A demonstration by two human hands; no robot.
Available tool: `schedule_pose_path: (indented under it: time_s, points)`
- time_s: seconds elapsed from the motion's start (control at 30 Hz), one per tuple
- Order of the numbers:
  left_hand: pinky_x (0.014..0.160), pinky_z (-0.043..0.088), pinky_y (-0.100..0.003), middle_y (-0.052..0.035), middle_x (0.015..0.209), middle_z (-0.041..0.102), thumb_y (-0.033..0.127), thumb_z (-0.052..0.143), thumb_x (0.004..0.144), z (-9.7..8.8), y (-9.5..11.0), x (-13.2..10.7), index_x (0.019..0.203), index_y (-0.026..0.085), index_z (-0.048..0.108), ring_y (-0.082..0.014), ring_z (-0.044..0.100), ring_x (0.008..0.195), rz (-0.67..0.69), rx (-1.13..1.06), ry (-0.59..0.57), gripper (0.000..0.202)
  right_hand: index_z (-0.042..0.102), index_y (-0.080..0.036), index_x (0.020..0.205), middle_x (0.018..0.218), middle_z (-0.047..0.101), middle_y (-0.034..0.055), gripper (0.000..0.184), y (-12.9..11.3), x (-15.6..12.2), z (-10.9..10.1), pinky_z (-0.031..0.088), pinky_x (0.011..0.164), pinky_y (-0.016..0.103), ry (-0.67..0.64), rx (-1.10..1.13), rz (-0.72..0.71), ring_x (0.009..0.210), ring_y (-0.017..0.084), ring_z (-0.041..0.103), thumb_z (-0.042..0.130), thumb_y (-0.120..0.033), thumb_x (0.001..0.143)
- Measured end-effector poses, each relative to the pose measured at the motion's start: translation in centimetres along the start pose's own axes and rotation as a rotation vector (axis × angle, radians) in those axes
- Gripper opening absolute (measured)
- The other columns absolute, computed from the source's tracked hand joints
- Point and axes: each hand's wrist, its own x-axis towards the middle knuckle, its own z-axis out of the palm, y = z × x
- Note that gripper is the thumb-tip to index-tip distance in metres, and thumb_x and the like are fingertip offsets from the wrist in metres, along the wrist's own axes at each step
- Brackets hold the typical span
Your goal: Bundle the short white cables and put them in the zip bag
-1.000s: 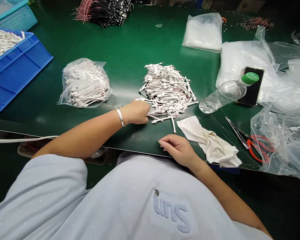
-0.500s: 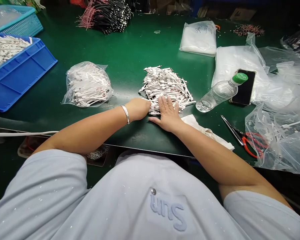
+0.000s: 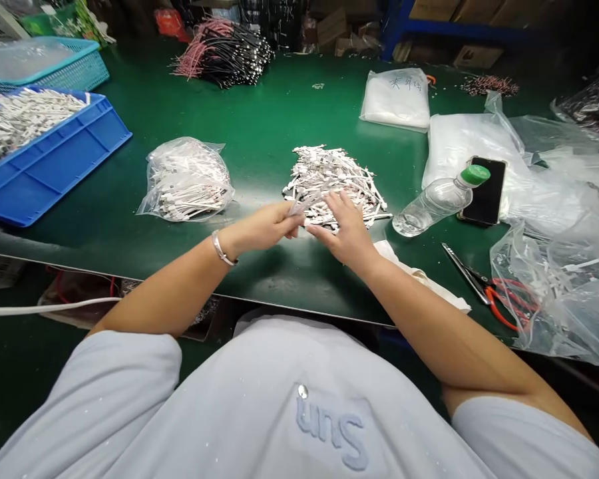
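Observation:
A loose pile of short white cables with connectors [image 3: 339, 166] lies on the green table in front of me. My left hand [image 3: 267, 227], with a silver bangle at the wrist, is at the pile's near left edge. Its fingers are closed on a few white cables [image 3: 307, 203], which slant up to the right and are slightly blurred. Beside it my right hand [image 3: 350, 233] is held over the near side of the pile, fingers spread and thumb pointing toward the left hand. Nothing shows in its grasp. A clear bag of similar white cables [image 3: 190, 179] sits to the left.
At left stands a blue crate [image 3: 54, 166] of white cables. A water bottle [image 3: 432, 203], a phone [image 3: 484, 189], red-handled scissors [image 3: 504, 299], a whitish cloth [image 3: 429, 286] and clear plastic bags [image 3: 554, 299] lie to the right. Black and red cables [image 3: 224, 53] are at the back.
My left hand has drawn back and left from the pile, now with a few cables in its fingers. My right hand has lifted off the pile. The camera view has tilted up slightly.

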Motion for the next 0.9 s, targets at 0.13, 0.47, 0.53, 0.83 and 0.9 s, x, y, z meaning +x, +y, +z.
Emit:
schedule_pose_path:
  time_s: [0.13, 0.47, 0.53, 0.83, 0.9]
  points:
    - [0.072, 0.043, -0.024, -0.0026, 0.075, 0.057, 0.034, 0.047, 0.088, 2.2, -0.3, 1.0, 0.076, 0.017, 0.053, -0.0135, 0.052, 0.073, 0.251, -0.176, 0.017, 0.021, 0.023, -0.018, 0.152, 0.149, 0.042, 0.0143, 0.083, -1.9, -2.0, -1.6, 0.031, 0.114, 0.042, 0.094, 0.425, -0.100, 0.137, 0.026, 0.041, 0.055, -0.057, 0.086]
    - [0.091, 0.045, -0.034, -0.0085, 0.099, 0.064, 0.028, 0.063, 0.075, 5.5, -2.3, 2.7, 0.094, 0.017, 0.062, -0.0195, 0.059, 0.094, 0.322, -0.524, -0.012, 0.022, 0.024, -0.023, 0.151, 0.143, 0.050, 0.0115, 0.077, -2.3, -2.9, -0.9, 0.033, 0.114, 0.042, 0.073, 0.416, -0.115, 0.135, 0.024, 0.044, 0.061, -0.038, 0.086]
    - [0.088, 0.046, -0.034, -0.0082, 0.096, 0.065, 0.026, 0.063, 0.075, 5.5, -2.4, 2.8, 0.091, 0.016, 0.061, -0.0189, 0.059, 0.090, 0.318, -0.494, 0.017, 0.019, 0.026, -0.024, 0.151, 0.144, 0.048, 0.0110, 0.076, -2.0, -2.8, -0.8, 0.032, 0.114, 0.043, 0.084, 0.409, -0.114, 0.136, 0.024, 0.042, 0.062, -0.038, 0.085]
    - [0.089, 0.048, -0.033, -0.0054, 0.087, 0.069, 0.025, 0.061, 0.085, 5.1, -0.8, 2.5, 0.083, 0.014, 0.066, -0.0173, 0.064, 0.089, 0.086, -0.920, 0.076, 0.012, 0.028, -0.028, 0.149, 0.149, 0.042, 0.0095, 0.086, -1.7, -2.8, -0.7, 0.040, 0.108, 0.041, 0.114, 0.643, 0.016, 0.138, 0.025, 0.039, 0.070, -0.050, 0.076]
    - [0.090, 0.049, -0.034, -0.0055, 0.089, 0.070, 0.021, 0.053, 0.090, 4.6, -0.4, 2.3, 0.086, 0.013, 0.066, -0.0172, 0.065, 0.092, -0.054, -1.177, 0.112, 0.015, 0.034, -0.027, 0.145, 0.142, 0.049, 0.0112, 0.088, -1.7, -2.9, -0.8, 0.049, 0.099, 0.041, 0.051, 0.784, 0.217, 0.129, 0.026, 0.049, 0.073, -0.054, 0.071]
